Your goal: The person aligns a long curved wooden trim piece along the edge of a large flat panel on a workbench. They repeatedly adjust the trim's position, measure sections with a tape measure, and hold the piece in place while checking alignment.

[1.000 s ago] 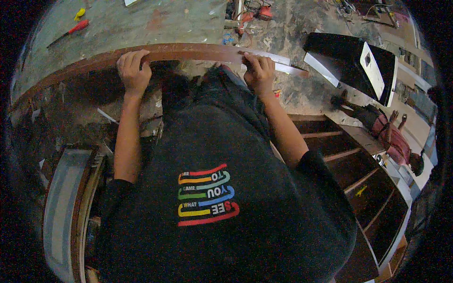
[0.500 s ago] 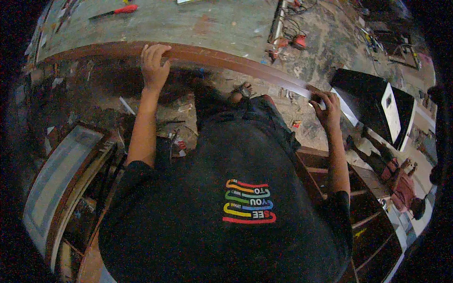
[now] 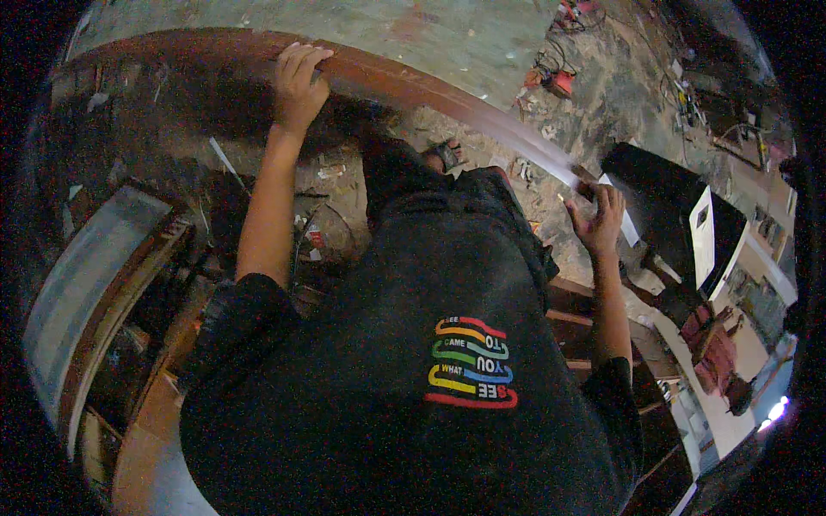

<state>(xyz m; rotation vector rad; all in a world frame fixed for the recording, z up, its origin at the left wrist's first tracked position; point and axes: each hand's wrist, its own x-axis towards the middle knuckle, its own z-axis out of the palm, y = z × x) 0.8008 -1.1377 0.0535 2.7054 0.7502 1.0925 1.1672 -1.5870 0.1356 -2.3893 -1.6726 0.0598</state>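
A long reddish-brown wooden plank (image 3: 404, 82) runs across in front of me along the edge of a worn greenish tabletop (image 3: 413, 34). My left hand (image 3: 301, 90) rests over the plank left of its middle, its fingers curled on the upper edge. At the plank's right end, which shines with light, my right hand (image 3: 600, 219) has its fingers curled at the tip. The right thumb stands away from those fingers. How firmly either hand presses is hard to make out.
Tangled cables with a red device (image 3: 559, 83) lie on the dusty floor beyond. A black panel (image 3: 667, 206) is at right, near another person (image 3: 710, 348) in a reddish top. Framed wooden pieces (image 3: 112, 284) stand at my left, and dark wooden framework (image 3: 576, 301) is behind my right arm.
The plank slopes down to the right more steeply in the picture as my view shifts. My right thumb has spread away from the fingers. The red-handled tool on the tabletop is out of sight.
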